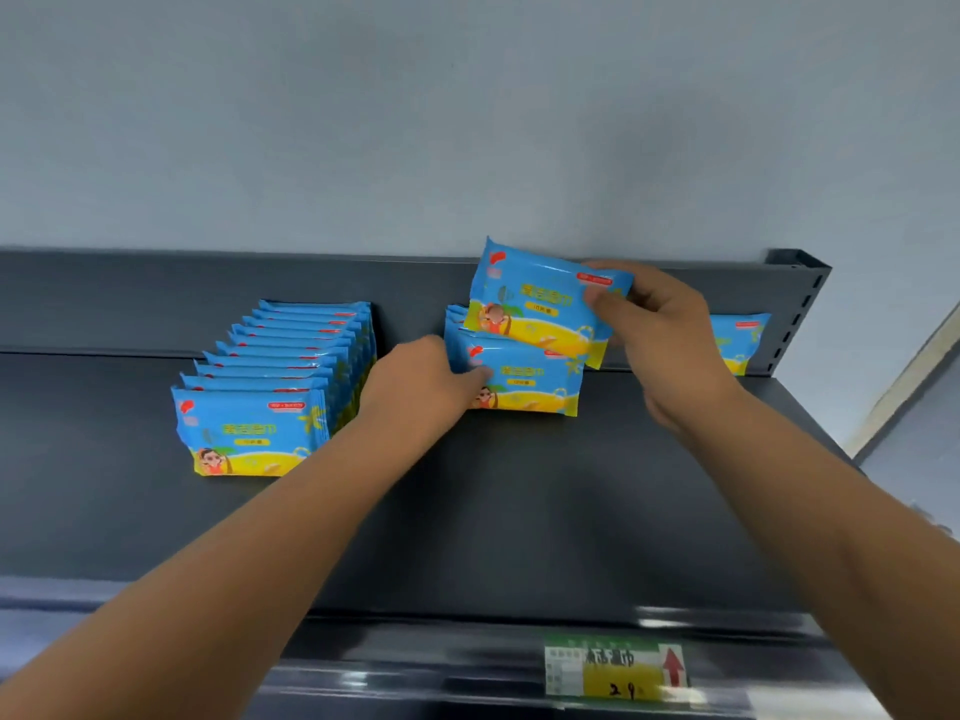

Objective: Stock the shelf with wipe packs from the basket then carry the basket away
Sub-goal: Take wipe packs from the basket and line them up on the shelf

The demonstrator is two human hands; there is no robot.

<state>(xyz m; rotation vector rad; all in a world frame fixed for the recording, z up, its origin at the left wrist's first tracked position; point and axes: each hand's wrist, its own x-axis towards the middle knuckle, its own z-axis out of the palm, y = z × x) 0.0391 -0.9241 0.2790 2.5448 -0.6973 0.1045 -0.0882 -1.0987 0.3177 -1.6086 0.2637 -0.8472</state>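
While the right hand (660,324) pinches a wipe pack (540,304) by its upper right corner, thumb on the printed face, the pack hangs slightly tilted just above the short row (524,379) that stands near the middle of the shelf (519,511), toward the back edge. Its long axis runs left to right like the packs under it, so I judge it needs only to come down into line with them. The left hand (421,381) is nearer the row and grips the left edge of its front pack, seemingly steadying it. A long row (280,387) stands further left. A lone pack (740,340) sits in the back right corner, half hidden behind the right wrist. Nothing blocks the drop. No basket is in sight.
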